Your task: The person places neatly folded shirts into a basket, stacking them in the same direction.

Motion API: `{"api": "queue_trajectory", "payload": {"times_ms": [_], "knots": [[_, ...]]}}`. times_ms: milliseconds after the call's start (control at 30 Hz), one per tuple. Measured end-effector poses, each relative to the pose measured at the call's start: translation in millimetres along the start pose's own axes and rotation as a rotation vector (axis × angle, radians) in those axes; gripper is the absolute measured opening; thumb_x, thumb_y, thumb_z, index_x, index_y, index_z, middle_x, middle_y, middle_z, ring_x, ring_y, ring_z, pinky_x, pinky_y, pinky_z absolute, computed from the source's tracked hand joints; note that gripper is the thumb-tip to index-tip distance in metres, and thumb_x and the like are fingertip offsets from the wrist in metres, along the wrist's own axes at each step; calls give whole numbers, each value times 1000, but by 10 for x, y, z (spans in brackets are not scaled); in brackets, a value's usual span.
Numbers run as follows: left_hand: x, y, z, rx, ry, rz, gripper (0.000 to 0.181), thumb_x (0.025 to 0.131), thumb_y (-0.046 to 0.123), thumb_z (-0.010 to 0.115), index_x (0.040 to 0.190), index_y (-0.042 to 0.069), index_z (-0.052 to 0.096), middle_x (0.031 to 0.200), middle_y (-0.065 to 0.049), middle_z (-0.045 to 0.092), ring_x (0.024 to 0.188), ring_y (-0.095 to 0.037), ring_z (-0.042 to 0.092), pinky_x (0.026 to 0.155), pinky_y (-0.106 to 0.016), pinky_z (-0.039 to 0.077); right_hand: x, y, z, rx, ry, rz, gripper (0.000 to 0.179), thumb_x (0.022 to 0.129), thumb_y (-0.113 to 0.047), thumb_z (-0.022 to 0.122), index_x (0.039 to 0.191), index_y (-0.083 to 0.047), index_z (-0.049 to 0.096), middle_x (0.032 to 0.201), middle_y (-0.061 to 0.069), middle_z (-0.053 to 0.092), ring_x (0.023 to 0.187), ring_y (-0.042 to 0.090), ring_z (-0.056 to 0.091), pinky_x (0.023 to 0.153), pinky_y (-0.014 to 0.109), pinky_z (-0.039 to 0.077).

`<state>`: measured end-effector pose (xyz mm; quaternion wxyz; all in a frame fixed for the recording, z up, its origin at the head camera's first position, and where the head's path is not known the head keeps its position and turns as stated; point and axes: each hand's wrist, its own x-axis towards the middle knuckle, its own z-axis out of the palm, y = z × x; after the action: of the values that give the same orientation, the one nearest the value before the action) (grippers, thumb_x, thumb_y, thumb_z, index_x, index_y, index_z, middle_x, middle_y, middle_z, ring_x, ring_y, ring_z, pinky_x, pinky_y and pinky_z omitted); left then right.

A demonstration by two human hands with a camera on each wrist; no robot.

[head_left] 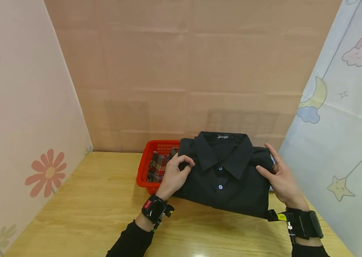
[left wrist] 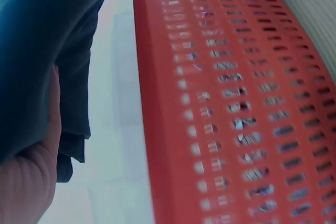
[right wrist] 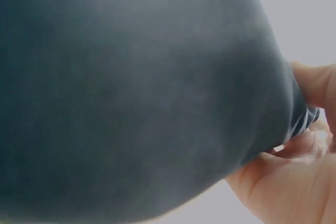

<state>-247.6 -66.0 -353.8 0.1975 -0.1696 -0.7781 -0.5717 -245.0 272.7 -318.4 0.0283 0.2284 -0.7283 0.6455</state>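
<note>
Black shirt (head_left: 235, 191) is folded but apparently not yet set down, left and right edges gripped by fingers of left hand (head_left: 174, 175) and right hand (head_left: 281, 181).

That shirt (head_left: 236, 191) is black with pale buttons (head_left: 220, 187); at its nine o'clock, a red basket (head_left: 141, 175), red plaid cloth (head_left: 159, 166) inside.

Black button-front shirt (head_left: 232, 194), folded into a compact bundle and held up between two hands.
Its pointed collar (head_left: 204, 153) faces upward and stands open at the neck, showing a dark label (head_left: 225, 137) with pale script; two pale buttons (head_left: 220, 187) run below. The left hand (head_left: 173, 178) and right hand (head_left: 280, 180) grip its sides, the lower edge slanting down rightward in the head view.
</note>
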Motion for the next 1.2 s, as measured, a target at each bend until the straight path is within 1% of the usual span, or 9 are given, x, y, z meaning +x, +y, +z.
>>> {"api": "queue_trajectory", "payload": {"times_ms": [233,467,533,700,933,1033,1067,1133,1200], "knots": [[-65,-68,-137,47,16,-43,15,90,6,68,90,19,76,103,-1,72,138,-35,43,113,-60,29,46,62,119,46,-54,19,76,101,-1,49,159,-30,9,89,6,73,89,19,72,77,35,59],[-85,-43,-255,113,28,-32,14,90,9,69,100,14,77,109,-7,73,140,-42,38,114,-59,27,31,39,184,126,-77,66,74,102,-3,48,158,-32,10,91,8,71,87,23,72,73,33,59],[-82,-31,-300,119,37,-20,13,90,12,71,101,13,77,107,-6,74,138,-40,42,114,-58,28,45,40,205,156,-80,81,73,102,-3,48,158,-32,10,79,5,67,76,21,71,64,29,57],[-44,15,-422,121,6,29,32,83,25,80,112,14,73,116,-4,68,121,-29,57,106,-52,41,112,13,315,201,-43,82,72,103,-6,47,157,-35,11,52,-2,35,36,10,34,42,34,24],[-15,51,-663,201,-108,28,62,81,22,82,137,19,56,147,-14,45,128,-35,49,103,-55,44,270,-61,492,254,-7,54,73,102,-9,50,157,-35,11,53,-2,39,33,17,24,41,35,26],[10,37,-754,204,-116,49,67,80,14,80,141,18,51,142,-15,46,125,-35,49,102,-55,44,376,3,534,246,-15,33,73,101,-15,56,157,-35,14,80,-3,61,53,11,55,55,25,49],[18,28,-778,205,-117,55,69,80,12,79,142,18,50,141,-15,45,123,-35,50,102,-55,45,495,276,437,297,-44,12,72,100,-16,57,157,-31,15,98,1,66,73,12,65,69,26,54],[32,5,-821,211,-114,60,70,80,9,77,144,17,48,138,-14,45,119,-33,50,102,-55,45,570,283,486,295,-52,10,72,99,-19,59,157,-26,17,136,9,55,118,18,60,100,31,48],[40,-11,-861,218,-110,54,72,81,7,75,145,17,46,139,-14,42,119,-33,49,102,-54,44,641,271,536,283,-50,29,71,99,-22,60,157,-21,19,152,14,39,138,26,43,110,37,40]]}}
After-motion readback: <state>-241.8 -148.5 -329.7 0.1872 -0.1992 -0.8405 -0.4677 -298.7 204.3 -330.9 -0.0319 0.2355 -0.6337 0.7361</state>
